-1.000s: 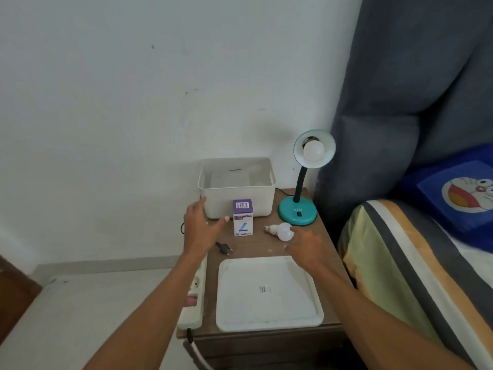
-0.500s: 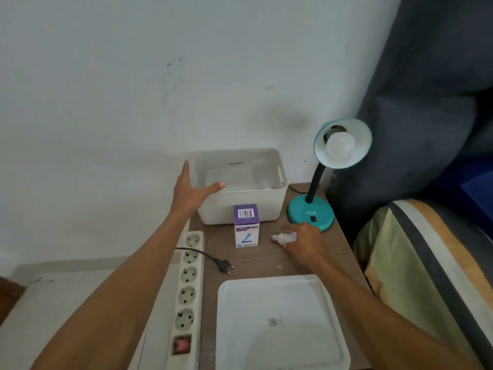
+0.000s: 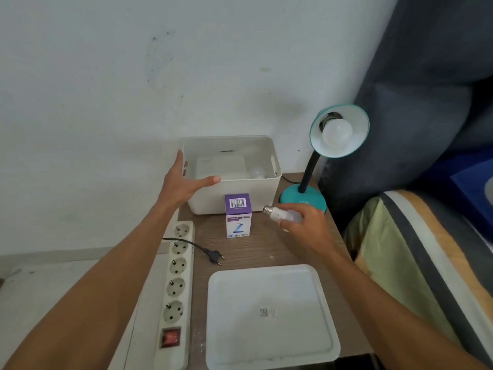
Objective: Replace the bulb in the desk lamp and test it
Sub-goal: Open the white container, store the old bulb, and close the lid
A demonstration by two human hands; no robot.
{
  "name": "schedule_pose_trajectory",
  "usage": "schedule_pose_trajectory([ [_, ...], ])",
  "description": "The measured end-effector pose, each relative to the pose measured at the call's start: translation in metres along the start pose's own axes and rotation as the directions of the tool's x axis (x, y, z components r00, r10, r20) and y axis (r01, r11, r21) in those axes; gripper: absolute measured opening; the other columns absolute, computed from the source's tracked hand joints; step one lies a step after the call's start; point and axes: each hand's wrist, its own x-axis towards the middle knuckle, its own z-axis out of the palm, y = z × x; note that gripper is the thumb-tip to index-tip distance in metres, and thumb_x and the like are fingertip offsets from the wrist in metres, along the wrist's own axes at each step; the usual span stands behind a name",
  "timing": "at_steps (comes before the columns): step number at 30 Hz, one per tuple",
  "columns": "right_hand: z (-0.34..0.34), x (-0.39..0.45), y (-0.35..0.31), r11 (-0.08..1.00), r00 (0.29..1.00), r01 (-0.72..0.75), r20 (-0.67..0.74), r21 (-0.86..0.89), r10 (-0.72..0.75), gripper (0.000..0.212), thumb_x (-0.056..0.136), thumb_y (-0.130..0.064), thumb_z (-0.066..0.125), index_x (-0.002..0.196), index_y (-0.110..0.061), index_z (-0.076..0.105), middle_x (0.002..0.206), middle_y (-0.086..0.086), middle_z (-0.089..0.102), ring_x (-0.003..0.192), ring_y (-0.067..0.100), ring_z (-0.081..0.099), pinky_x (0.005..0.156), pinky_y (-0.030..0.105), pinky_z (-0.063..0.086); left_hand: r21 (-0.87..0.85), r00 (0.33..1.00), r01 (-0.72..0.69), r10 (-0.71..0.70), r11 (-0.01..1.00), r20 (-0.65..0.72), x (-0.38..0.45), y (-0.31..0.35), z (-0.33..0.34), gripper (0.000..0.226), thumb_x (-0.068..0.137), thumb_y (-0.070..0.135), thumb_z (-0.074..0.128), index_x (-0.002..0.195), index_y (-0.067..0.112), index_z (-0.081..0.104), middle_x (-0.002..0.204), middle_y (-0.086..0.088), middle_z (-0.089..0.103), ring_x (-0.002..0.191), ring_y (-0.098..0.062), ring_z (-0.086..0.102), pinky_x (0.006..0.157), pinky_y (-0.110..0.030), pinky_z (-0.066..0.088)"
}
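Observation:
A teal desk lamp [image 3: 304, 200] stands at the table's back right, with a white bulb [image 3: 336, 134] in its shade. My right hand [image 3: 306, 225] grips a loose white bulb [image 3: 278, 213], lifted just off the wood, screw base pointing left. My left hand [image 3: 184, 184] rests open against the front left corner of a white bin [image 3: 237, 193], thumb on its rim. Another bulb [image 3: 257, 172] lies inside the bin. A purple and white bulb box [image 3: 238, 215] stands in front of the bin. The lamp's black plug [image 3: 214, 256] lies unplugged on the wood.
A white power strip [image 3: 176, 284] with a red switch runs along the table's left edge. A white tray lid [image 3: 269, 316] lies flat at the front. A striped mattress [image 3: 416, 263] and dark curtain border the right side; a white wall stands behind.
My right hand closed on the loose bulb and raised it off the table. My left hand moved up from the table to the bin's corner. The camera came closer.

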Motion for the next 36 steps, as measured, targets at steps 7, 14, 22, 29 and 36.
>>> schedule_pose_trajectory([
  [7,-0.033,0.023,-0.048,0.952,0.94,0.294,-0.208,0.083,-0.272,0.037,0.077,-0.033,0.075,0.114,-0.033,0.073,0.113,-0.015,0.068,0.102,0.003,0.062,0.086,0.036,0.057,0.039,1.0,0.0,-0.001,0.999,0.017,-0.002,0.002,-0.005,0.155,0.039,0.077,0.087,0.164,0.027,0.011,0.164,-0.008,0.036,0.149,-0.025,0.037,0.119,-0.05,0.036],
  [14,-0.017,0.076,-0.11,0.946,0.953,0.301,-0.068,0.12,-0.294,0.04,0.08,-0.026,0.073,0.12,-0.031,0.07,0.114,-0.009,0.061,0.1,0.004,0.056,0.089,0.025,0.053,0.035,1.0,-0.017,0.016,0.999,0.015,0.002,-0.004,-0.003,0.145,0.052,0.064,0.091,0.164,0.027,0.007,0.164,-0.005,0.035,0.149,-0.024,0.037,0.118,-0.045,0.036],
  [22,0.033,0.124,-0.111,0.978,0.94,0.173,0.314,-0.113,-0.13,0.045,0.084,-0.02,0.073,0.127,-0.028,0.067,0.136,0.002,0.06,0.117,0.018,0.056,0.088,0.022,0.045,0.051,1.0,-0.023,0.022,0.998,0.009,0.005,-0.008,-0.002,0.15,0.049,0.07,0.089,0.164,0.027,0.004,0.166,-0.003,0.032,0.15,-0.022,0.035,0.119,-0.043,0.036],
  [29,0.036,0.14,-0.113,0.984,0.919,0.13,0.388,-0.126,-0.072,0.05,0.082,-0.007,0.074,0.123,-0.034,0.068,0.14,0.003,0.058,0.125,0.019,0.055,0.097,0.027,0.046,0.057,0.999,-0.039,0.04,0.998,-0.005,0.007,-0.01,0.0,0.141,0.058,0.058,0.092,0.165,0.026,0.005,0.165,-0.003,0.033,0.15,-0.021,0.034,0.117,-0.038,0.034],
  [36,0.027,0.141,-0.11,0.993,0.884,0.101,0.464,-0.055,-0.064,0.049,0.084,-0.02,0.078,0.129,-0.033,0.064,0.14,0.008,0.056,0.129,0.019,0.052,0.104,0.035,0.047,0.073,0.999,-0.034,0.033,0.997,0.002,0.007,-0.008,-0.001,0.14,0.056,0.064,0.09,0.164,0.028,0.008,0.164,-0.004,0.035,0.15,-0.024,0.035,0.118,-0.046,0.036],
])
